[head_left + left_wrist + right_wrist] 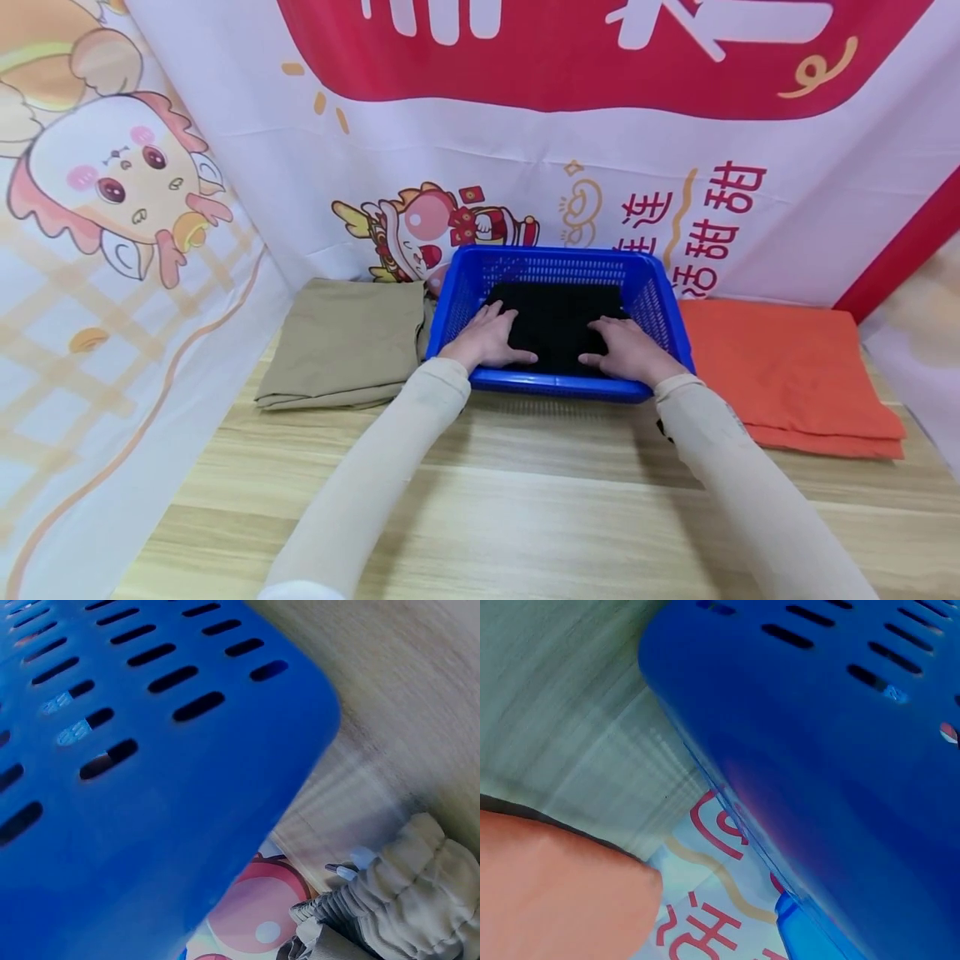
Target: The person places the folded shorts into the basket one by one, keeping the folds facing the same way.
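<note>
A black folded cloth (566, 321) lies inside a blue plastic basket (558, 385) with slotted walls. My left hand (491, 337) reaches over the basket's near rim and rests on the cloth's left side, thumb spread toward the middle. On the opposite side my right hand (626, 348) lies on the cloth in the same way, fingers spread. Both wrist views are filled by the outside of the slotted blue wall (165, 802), and each hand is hidden there.
Left of the basket sits a folded khaki cloth (348, 342), its gathered edge (412, 892) showing in the left wrist view. A folded orange cloth (787, 375) lies to the right. Everything stands on a wood-grain table (517, 500) before a printed fabric backdrop (292, 167).
</note>
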The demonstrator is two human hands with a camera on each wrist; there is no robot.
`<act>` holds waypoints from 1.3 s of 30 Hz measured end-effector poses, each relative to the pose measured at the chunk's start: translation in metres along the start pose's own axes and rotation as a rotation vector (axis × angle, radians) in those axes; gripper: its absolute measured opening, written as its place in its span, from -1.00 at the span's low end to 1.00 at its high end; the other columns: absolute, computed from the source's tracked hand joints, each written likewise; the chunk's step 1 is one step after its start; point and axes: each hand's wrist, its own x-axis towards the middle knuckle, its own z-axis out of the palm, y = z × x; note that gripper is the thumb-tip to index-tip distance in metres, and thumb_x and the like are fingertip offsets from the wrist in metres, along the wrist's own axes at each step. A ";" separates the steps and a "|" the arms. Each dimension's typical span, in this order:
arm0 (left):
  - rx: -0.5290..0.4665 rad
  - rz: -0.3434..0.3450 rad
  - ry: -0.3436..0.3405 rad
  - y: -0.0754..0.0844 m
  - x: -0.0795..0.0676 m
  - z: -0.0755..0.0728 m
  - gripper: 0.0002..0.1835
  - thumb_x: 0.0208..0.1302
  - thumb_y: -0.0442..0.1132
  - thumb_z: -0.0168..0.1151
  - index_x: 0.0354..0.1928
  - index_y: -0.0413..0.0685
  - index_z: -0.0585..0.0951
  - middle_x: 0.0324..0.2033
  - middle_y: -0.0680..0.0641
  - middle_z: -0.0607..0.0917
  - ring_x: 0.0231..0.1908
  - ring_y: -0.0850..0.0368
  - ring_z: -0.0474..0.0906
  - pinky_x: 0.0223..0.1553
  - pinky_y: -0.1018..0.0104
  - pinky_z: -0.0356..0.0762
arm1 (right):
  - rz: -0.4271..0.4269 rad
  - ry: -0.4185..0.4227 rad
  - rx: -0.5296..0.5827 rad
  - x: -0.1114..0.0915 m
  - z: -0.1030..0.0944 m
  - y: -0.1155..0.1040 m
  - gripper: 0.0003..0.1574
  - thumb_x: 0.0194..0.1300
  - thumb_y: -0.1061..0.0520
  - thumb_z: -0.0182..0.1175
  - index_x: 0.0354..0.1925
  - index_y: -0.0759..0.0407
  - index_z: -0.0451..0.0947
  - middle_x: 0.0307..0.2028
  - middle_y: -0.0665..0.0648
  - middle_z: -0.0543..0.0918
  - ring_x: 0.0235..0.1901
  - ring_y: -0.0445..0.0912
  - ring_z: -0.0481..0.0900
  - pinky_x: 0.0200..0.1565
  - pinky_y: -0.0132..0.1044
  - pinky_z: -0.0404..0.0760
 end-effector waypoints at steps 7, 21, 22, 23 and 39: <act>-0.030 0.030 0.115 0.002 0.000 -0.004 -0.18 0.38 0.16 0.27 0.52 -0.07 0.27 0.50 -0.21 0.25 0.51 -0.16 0.07 0.50 -0.03 0.01 | 0.023 0.123 0.049 -0.004 -0.005 -0.003 -0.30 0.42 -0.02 0.27 0.32 0.40 0.43 0.27 0.46 0.48 0.32 0.36 0.33 0.35 0.29 0.24; -0.061 0.098 0.285 0.011 -0.027 -0.019 -0.32 0.42 0.02 0.27 0.47 -0.05 0.36 0.37 -0.15 0.43 0.37 -0.11 0.32 0.38 -0.09 0.29 | -0.054 0.392 0.052 -0.041 -0.022 -0.016 -0.57 0.44 0.04 0.25 0.14 0.28 0.59 0.00 0.32 0.66 0.04 0.23 0.54 0.12 0.23 0.50; -0.052 0.109 0.303 0.012 -0.031 -0.020 -0.33 0.43 0.03 0.26 0.47 -0.05 0.37 0.37 -0.15 0.44 0.36 -0.10 0.33 0.37 -0.08 0.31 | -0.065 0.405 0.049 -0.045 -0.022 -0.017 -0.57 0.43 0.05 0.26 0.14 0.27 0.59 -0.01 0.32 0.67 0.02 0.23 0.54 0.09 0.22 0.52; -0.046 0.119 0.319 0.012 -0.035 -0.021 -0.34 0.43 0.04 0.26 0.46 -0.05 0.38 0.36 -0.14 0.45 0.36 -0.10 0.34 0.37 -0.08 0.31 | -0.076 0.416 0.045 -0.048 -0.022 -0.018 -0.58 0.43 0.06 0.27 0.13 0.27 0.60 -0.02 0.30 0.68 0.01 0.22 0.55 0.07 0.21 0.53; 0.041 0.242 0.565 0.000 -0.087 -0.028 -0.47 0.45 0.06 0.22 0.30 -0.12 0.56 0.16 -0.18 0.61 0.17 -0.12 0.48 0.22 -0.04 0.45 | -0.199 0.566 -0.024 -0.095 -0.022 -0.028 -0.62 0.35 0.12 0.35 0.06 0.29 0.64 -0.15 0.25 0.71 -0.17 0.10 0.53 -0.16 0.05 0.56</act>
